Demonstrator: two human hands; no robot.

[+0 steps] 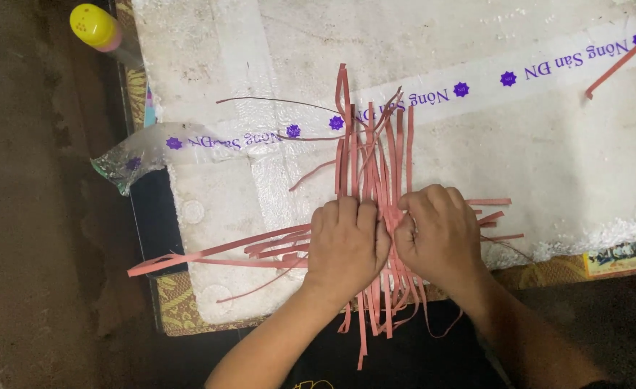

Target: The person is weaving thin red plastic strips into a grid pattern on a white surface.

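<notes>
A modest home craft corner, seemingly at floor level: a worn white foam box lid (548, 166) patched with printed tape serves as work surface, resting on a woven patterned mat (177, 306) over bare, dusty floor (37, 216).

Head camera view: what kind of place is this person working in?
Probably a home craft spot on the floor, not a workshop: a taped white foam lid serves as workboard over a woven mat, with pink strips being woven.

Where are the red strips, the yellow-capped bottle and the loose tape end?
red strips (375, 155), head view, upright bundle's middle
yellow-capped bottle (95, 25), head view, cap top
loose tape end (127, 162), head view, curled flap
</notes>
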